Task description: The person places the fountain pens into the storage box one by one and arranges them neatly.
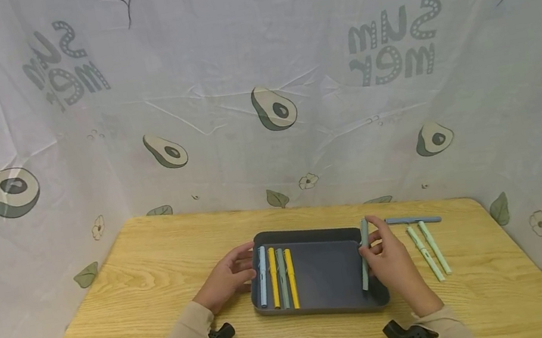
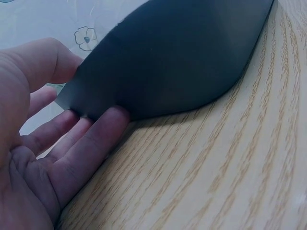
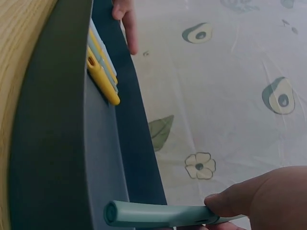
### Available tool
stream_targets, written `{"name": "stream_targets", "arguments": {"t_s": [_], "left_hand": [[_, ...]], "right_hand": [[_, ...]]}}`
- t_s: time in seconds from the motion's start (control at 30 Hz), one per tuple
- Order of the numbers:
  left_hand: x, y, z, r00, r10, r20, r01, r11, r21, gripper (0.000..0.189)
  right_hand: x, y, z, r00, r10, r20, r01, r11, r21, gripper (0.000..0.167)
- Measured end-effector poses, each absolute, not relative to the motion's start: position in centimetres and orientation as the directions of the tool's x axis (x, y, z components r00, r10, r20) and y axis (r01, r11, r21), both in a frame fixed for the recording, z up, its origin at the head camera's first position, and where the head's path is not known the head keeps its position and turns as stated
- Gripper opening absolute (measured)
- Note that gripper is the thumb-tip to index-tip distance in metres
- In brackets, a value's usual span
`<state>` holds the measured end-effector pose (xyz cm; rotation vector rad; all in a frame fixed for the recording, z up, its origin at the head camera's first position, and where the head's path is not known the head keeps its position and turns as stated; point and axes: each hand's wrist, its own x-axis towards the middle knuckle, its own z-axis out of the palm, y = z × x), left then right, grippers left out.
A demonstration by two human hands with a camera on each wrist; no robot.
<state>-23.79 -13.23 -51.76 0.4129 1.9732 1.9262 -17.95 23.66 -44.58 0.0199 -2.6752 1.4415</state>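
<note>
A dark grey tray (image 1: 325,274) lies on the table. At its left end a light blue pen (image 1: 263,276), a yellow pen (image 1: 274,277), a grey-green pen (image 1: 283,278) and a second yellow pen (image 1: 292,279) lie side by side. My right hand (image 1: 390,259) pinches another grey-green pen (image 1: 365,255) between thumb and fingers, over the tray's right end; its capped or barrel end (image 3: 139,214) points into the tray in the right wrist view. My left hand (image 1: 227,276) touches the tray's left side, its fingers (image 2: 108,129) against the outer wall and the thumb at the rim.
Right of the tray, a blue pen (image 1: 413,220) lies crosswise near the back, with two light green pens (image 1: 425,253) in front of it. A pale curtain (image 1: 230,182) printed with avocados hangs behind the wooden table (image 1: 159,273).
</note>
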Motion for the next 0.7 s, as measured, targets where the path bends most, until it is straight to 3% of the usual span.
{"name": "stream_targets", "arguments": {"t_s": [0.3,0.57,0.7], "left_hand": [[-24.0,-13.3,-52.0,-0.897,0.439,-0.049,-0.04,0.03,0.999,0.067],[-24.0,-13.2,-51.9,-0.899,0.436,-0.05,-0.048,0.016,0.999,0.067],[-23.9,-13.3,-51.8,-0.9,0.434,-0.047,-0.045,0.015,0.999,0.067]], "right_hand": [[-18.4,21.8,-45.6,-0.999,-0.034,0.033,-0.046,0.512,-0.858,0.069],[-19.2,19.6,-47.1,-0.996,-0.081,-0.023,-0.034,0.641,-0.767,0.066],[-19.4,18.9,-47.0,-0.993,-0.108,-0.052,-0.037,0.691,-0.722,0.048]]}}
